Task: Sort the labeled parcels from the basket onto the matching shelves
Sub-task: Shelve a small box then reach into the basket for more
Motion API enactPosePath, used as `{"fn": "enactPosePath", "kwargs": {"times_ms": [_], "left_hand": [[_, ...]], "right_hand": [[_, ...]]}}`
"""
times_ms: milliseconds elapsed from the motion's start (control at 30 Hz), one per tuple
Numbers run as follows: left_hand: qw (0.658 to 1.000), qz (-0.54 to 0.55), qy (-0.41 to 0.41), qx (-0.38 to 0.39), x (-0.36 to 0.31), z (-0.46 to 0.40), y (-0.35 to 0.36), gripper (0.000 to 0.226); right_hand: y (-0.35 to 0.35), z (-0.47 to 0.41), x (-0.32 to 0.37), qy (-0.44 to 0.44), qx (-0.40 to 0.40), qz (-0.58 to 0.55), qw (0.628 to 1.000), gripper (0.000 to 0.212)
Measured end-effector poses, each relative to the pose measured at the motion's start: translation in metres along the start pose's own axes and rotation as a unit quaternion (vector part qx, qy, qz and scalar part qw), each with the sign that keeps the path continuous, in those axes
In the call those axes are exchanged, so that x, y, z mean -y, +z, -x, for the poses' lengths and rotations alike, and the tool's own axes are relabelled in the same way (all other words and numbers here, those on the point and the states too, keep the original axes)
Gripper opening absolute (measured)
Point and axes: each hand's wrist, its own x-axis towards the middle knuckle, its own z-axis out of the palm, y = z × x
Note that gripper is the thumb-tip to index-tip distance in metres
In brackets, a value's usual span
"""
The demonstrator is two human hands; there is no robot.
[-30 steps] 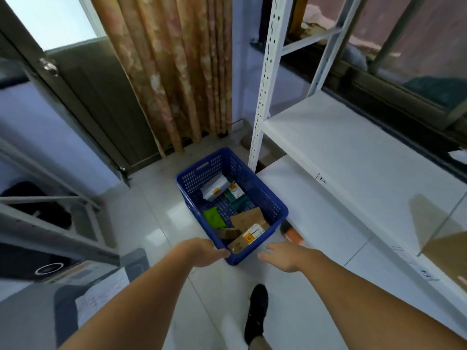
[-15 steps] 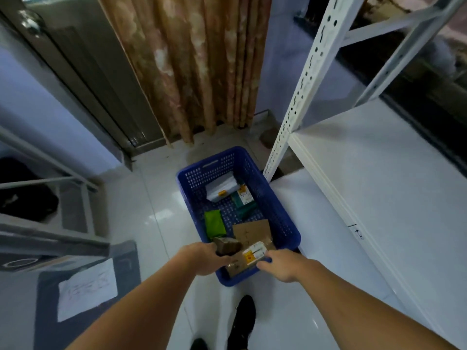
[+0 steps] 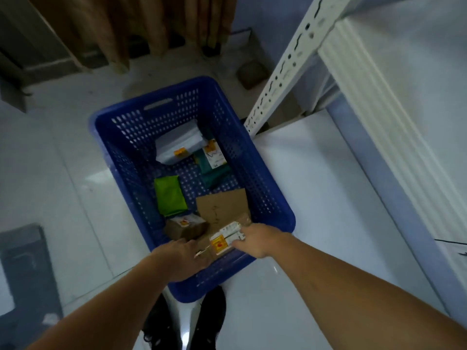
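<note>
A blue plastic basket point(image 3: 121, 137) stands on the floor in front of me. Inside lie a white parcel point(image 3: 177, 145), a dark green parcel point(image 3: 214, 173), a bright green pouch point(image 3: 169, 195), a flat cardboard piece point(image 3: 222, 205) and a small brown box point(image 3: 184, 227). At the near end is a brown labelled parcel point(image 3: 222, 242) with a yellow sticker. My right hand point(image 3: 257, 239) grips its right end. My left hand point(image 3: 182, 256) rests on its left end over the basket rim. The white shelf point(image 3: 316, 198) is to the right.
A perforated white shelf post point(image 3: 285, 69) rises beside the basket's far right corner, with a higher shelf board point(image 3: 404, 72) to its right. Brown curtains point(image 3: 141, 24) hang behind. My dark shoes point(image 3: 212, 317) stand just below the basket. A grey object point(image 3: 22, 261) sits at left.
My head has dropped closer over the basket. Both hands moved from the basket's near rim down into it and took hold of the brown labelled parcel.
</note>
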Motion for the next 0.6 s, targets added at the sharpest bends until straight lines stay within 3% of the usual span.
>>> {"fn": "enactPosePath", "kwargs": {"times_ms": [67,167,300,400,500,600], "left_hand": [[1.0,0.002,-0.003,0.0,0.009,-0.035,0.014,0.072],[1.0,-0.001,-0.01,0.011,0.026,-0.093,0.042,0.101],[0.999,0.008,-0.05,0.011,0.04,-0.155,0.083,0.078],[0.997,0.007,-0.066,0.024,0.039,-0.181,0.107,0.067],[0.996,-0.008,-0.091,0.008,0.028,-0.188,0.123,0.071],[0.987,0.093,-0.128,-0.015,0.013,-0.187,0.127,0.078]], "right_hand": [[0.009,-0.04,-0.013,0.008,-0.004,0.013,1.0,0.076],[0.026,-0.095,-0.028,0.033,-0.016,0.036,0.999,0.079],[0.043,-0.154,-0.043,0.094,-0.045,0.002,0.995,0.08],[0.053,-0.191,-0.058,0.127,-0.055,-0.074,0.988,0.095],[0.063,-0.21,-0.068,0.126,-0.038,-0.135,0.982,0.1],[0.07,-0.215,-0.072,0.119,-0.061,-0.136,0.982,0.087]]}}
